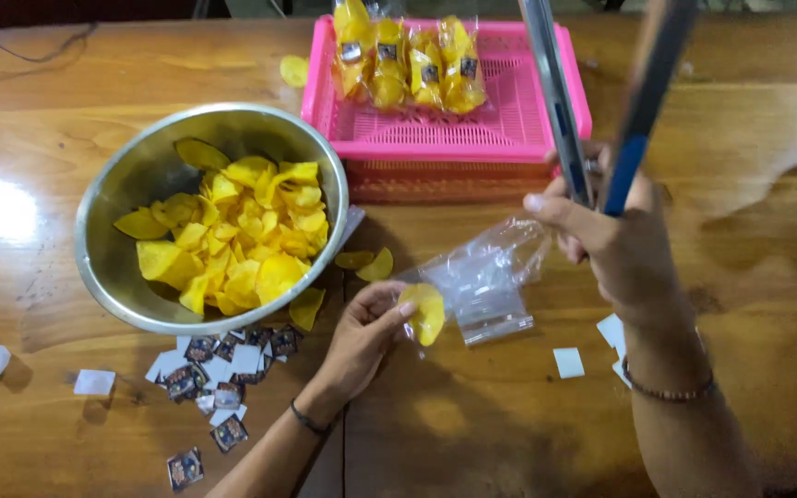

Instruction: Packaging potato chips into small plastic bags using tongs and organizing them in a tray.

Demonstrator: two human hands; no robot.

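Observation:
My left hand (363,334) pinches a yellow chip (427,312) at the mouth of a small clear plastic bag (484,281) that lies on the wooden table (472,433). My right hand (612,242) is closed around long metal tongs with blue handles (634,120), which point up and away, and it also touches the far corner of the bag. A steel bowl (122,194) full of yellow chips (237,235) stands to the left of my left hand. Loose chips (368,264) lie between bowl and bag.
A pink plastic tray (518,120) at the back holds several filled chip bags (410,63). Small printed labels (223,364) are scattered below the bowl. White paper squares (568,361) lie near my right wrist and at the left edge (94,382).

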